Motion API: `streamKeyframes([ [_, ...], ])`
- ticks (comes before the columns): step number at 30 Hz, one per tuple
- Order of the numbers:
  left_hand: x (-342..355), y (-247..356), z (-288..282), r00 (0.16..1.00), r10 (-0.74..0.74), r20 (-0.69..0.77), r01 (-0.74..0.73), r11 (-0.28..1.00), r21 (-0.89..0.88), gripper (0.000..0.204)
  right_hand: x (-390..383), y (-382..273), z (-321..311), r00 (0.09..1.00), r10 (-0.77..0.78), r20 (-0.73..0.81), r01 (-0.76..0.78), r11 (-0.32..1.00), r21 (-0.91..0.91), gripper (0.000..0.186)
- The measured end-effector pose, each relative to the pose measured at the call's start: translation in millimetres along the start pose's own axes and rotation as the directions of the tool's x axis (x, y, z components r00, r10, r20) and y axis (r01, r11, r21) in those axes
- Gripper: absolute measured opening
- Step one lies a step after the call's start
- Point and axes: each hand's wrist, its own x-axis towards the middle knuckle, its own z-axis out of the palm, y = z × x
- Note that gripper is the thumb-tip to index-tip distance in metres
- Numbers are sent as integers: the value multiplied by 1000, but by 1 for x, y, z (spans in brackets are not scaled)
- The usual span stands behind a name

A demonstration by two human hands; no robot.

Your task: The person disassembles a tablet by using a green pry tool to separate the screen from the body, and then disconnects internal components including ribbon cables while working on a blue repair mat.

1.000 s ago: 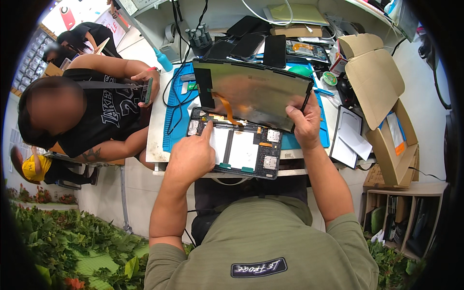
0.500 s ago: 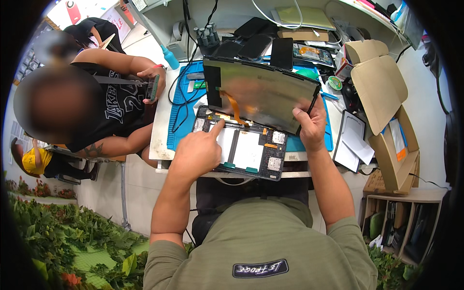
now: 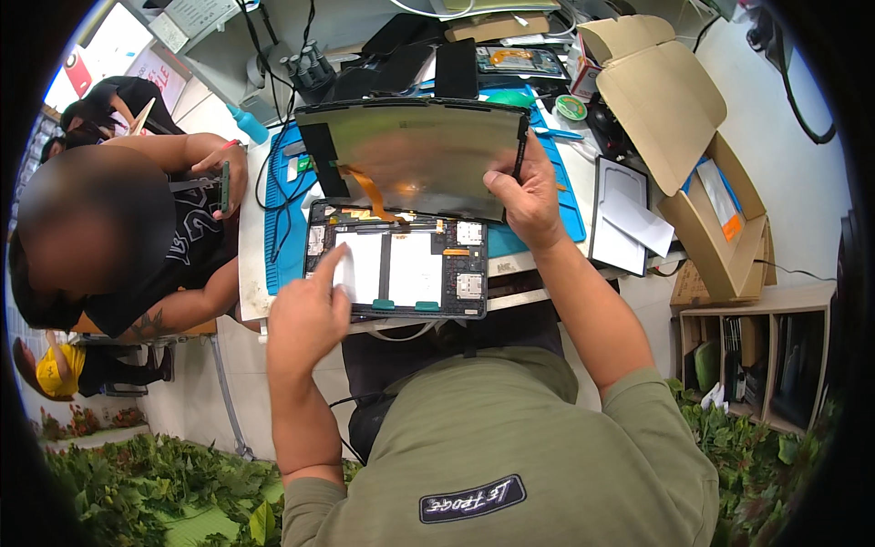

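Observation:
My right hand (image 3: 521, 193) grips the right edge of a dark-backed tablet screen panel (image 3: 424, 150), raised at a tilt over the opened tablet body (image 3: 465, 258). An orange flex cable (image 3: 371, 196) runs from the panel down to the body's top edge. My left hand (image 3: 310, 310) holds nothing; its index finger is stretched out to the upper left part of the white battery cells (image 3: 415, 269), the other fingers curled. Whether the fingertip touches them, I cannot tell. The body lies on a blue mat (image 3: 567, 214), mostly behind it.
A person with a phone (image 3: 225, 187) sits close at my left (image 3: 191, 255); others are behind. Cables and a blue bottle (image 3: 246, 123) stand back left; phones (image 3: 456, 68) are piled behind. An open cardboard box (image 3: 665, 118) and white papers (image 3: 629, 223) lie right.
The view has shifted, so the workbench appears higher and further left. My left index finger has moved down from the top connectors to the white cells. My right hand still holds the panel.

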Motion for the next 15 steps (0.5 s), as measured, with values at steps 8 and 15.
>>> streamKeyframes([
  [8, 8, 75, 16, 969, 222, 109, -227, 973, 37, 59, 0, 5, -7, 1000, -14, 28, 15, 999, -36, 63],
  [15, 24, 88, 27, 950, 287, 119, -292, 956, 22, 60, 2, 1, -1, 999, 2, 34, -1, 999, -42, 64],
])
